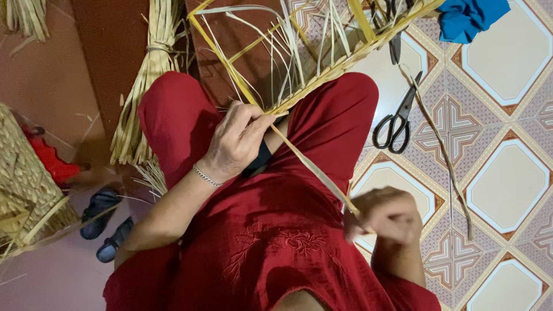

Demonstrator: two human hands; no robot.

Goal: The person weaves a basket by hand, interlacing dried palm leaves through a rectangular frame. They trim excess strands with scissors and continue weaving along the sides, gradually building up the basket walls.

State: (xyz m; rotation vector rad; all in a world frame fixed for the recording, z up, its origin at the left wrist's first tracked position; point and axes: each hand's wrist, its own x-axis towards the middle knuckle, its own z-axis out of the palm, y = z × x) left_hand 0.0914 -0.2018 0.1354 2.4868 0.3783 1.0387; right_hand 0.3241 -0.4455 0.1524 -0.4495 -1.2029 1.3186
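Two bare hands work a woven straw piece (322, 75) that rests across the lap of a person in a dark red garment (276, 230). Its plaited edge runs as a long band from just above the left hand (236, 141) up and to the right, toward the top edge of the view, so its long axis lies on a rising diagonal. Loose pale strands fan out from that band toward the top left.

The left hand, with a thin bracelet (206, 176) at the wrist, is clenched on the lower end of the band, fingers curled around the straw where the plait ends. From that spot a single flat strand (314, 173) leads down and to the right, drawn straight, pointing at the right hand (386, 216). The right hand is blurred; it is closed in a loose fist on the far end of this strand.

Black-handled scissors (394, 124) lie on the patterned tile floor (507, 184) just right of the knee, blades pointing up. A blue cloth (469, 17) sits at the top right. A tied bundle of straw (144, 86) lies at the left, with a woven basket (23, 173) and dark sandals (103, 219) further left.
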